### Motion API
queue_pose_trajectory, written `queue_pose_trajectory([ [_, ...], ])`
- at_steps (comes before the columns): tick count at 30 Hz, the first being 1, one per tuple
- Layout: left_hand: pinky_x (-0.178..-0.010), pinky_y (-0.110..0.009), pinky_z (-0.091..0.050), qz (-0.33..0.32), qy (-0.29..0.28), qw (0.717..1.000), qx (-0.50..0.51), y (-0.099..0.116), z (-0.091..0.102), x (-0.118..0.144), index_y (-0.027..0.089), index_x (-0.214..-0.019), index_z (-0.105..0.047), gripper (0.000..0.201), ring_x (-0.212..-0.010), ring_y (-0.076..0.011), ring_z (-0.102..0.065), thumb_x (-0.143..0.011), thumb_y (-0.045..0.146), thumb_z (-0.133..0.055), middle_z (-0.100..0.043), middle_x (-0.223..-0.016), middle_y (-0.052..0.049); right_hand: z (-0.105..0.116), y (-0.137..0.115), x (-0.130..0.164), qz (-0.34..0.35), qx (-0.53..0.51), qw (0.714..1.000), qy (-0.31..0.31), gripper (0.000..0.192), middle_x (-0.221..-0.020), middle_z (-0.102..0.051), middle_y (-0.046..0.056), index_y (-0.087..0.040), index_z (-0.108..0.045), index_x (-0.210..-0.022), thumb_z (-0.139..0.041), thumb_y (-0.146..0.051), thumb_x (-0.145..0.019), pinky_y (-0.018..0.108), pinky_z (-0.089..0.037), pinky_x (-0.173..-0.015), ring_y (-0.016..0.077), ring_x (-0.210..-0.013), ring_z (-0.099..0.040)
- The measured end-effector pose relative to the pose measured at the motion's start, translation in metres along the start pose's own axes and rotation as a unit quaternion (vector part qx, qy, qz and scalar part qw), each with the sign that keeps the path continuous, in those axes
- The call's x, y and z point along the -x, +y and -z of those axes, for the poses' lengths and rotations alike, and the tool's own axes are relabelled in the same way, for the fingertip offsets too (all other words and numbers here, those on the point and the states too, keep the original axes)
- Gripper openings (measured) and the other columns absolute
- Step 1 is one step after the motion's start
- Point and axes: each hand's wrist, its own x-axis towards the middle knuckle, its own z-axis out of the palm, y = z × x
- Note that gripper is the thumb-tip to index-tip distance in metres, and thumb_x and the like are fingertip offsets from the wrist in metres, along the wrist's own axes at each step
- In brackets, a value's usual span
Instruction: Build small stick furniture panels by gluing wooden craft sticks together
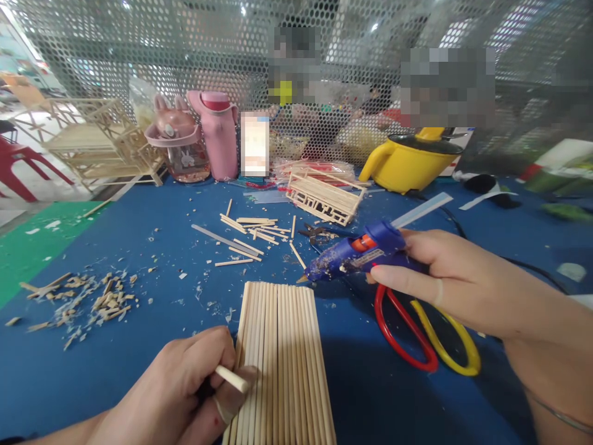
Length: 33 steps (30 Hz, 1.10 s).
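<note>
My right hand [445, 284] is closed around a blue hot glue gun [347, 253] with a translucent glue stick jutting from its back. The nozzle points left, near the far right corner of a panel of wooden sticks [282, 346] laid side by side. My left hand [185, 383] lies over the panel's left edge, its fingers curled around a wooden stick [233, 379] whose end sticks out. Below the glue gun are scissors [407, 334] with one red and one yellow handle; their blades are hidden.
Short cut sticks [254, 228] lie beyond the panel, beside small pliers [317, 233] and a little stick-built frame [327, 194]. Scraps [109, 300] litter the left. Behind stand a pink bottle [221, 139], a yellow pot [407, 164] and a perforated metal screen [199, 49].
</note>
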Motion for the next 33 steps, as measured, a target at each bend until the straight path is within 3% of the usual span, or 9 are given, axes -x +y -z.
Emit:
queue_pose_trajectory([
  [8, -0.046, -0.013, -0.034, -0.007, -0.002, 1.0, -0.006, 0.0004, 0.0017, 0.0015, 0.023, -0.073, -0.029, 0.025, -0.048, -0.0051, -0.041, -0.083, 0.012, -0.048, -0.041, -0.059, 0.008, -0.0023, -0.0069, -0.0015, 0.033, 0.016, 0.999, 0.016, 0.033, -0.082, -0.07, 0.002, -0.021, -0.067, -0.099, -0.052, -0.045, -0.082, 0.032, -0.049, -0.07, 0.0215, -0.069, -0.062],
  [14, -0.046, -0.013, -0.034, -0.002, -0.006, 1.0, 0.005, 0.0008, 0.001, 0.0002, 0.023, -0.072, -0.03, 0.024, -0.048, -0.0052, -0.041, -0.083, 0.012, -0.048, -0.042, -0.059, 0.008, 0.0004, -0.0057, -0.0004, 0.035, 0.009, 0.999, 0.013, 0.026, -0.077, -0.07, -0.001, -0.024, -0.066, -0.091, -0.051, -0.044, -0.083, 0.031, -0.05, -0.066, 0.02, -0.065, -0.061],
  [21, -0.044, -0.014, -0.034, -0.005, 0.004, 1.0, 0.005, 0.0007, 0.0008, -0.0009, 0.023, -0.072, -0.03, 0.024, -0.047, -0.0056, -0.041, -0.083, 0.012, -0.048, -0.042, -0.058, 0.008, 0.0022, -0.0053, 0.0008, 0.015, 0.025, 1.0, 0.01, 0.031, -0.075, -0.07, 0.001, -0.022, -0.066, -0.086, -0.05, -0.049, -0.083, 0.032, -0.05, -0.061, 0.0213, -0.062, -0.061],
  [26, -0.044, -0.014, -0.033, -0.008, 0.015, 1.0, 0.005, 0.0019, 0.0001, -0.0023, 0.023, -0.072, -0.03, 0.024, -0.047, -0.0051, -0.041, -0.084, 0.012, -0.047, -0.041, -0.058, 0.008, 0.0034, -0.0056, 0.0017, 0.03, 0.021, 0.999, 0.015, 0.028, -0.078, -0.07, -0.001, -0.024, -0.066, -0.09, -0.051, -0.046, -0.083, 0.03, -0.05, -0.064, 0.0203, -0.067, -0.063],
  [33, -0.044, -0.014, -0.033, -0.006, 0.019, 1.0, 0.013, 0.0034, 0.0013, -0.002, 0.023, -0.071, -0.032, 0.024, -0.047, -0.0049, -0.042, -0.082, 0.011, -0.049, -0.043, -0.057, 0.008, 0.0047, -0.004, 0.004, 0.02, 0.022, 1.0, 0.002, 0.025, -0.067, -0.068, -0.003, -0.024, -0.066, -0.081, -0.051, -0.044, -0.084, 0.029, -0.049, -0.065, 0.0172, -0.057, -0.059],
])
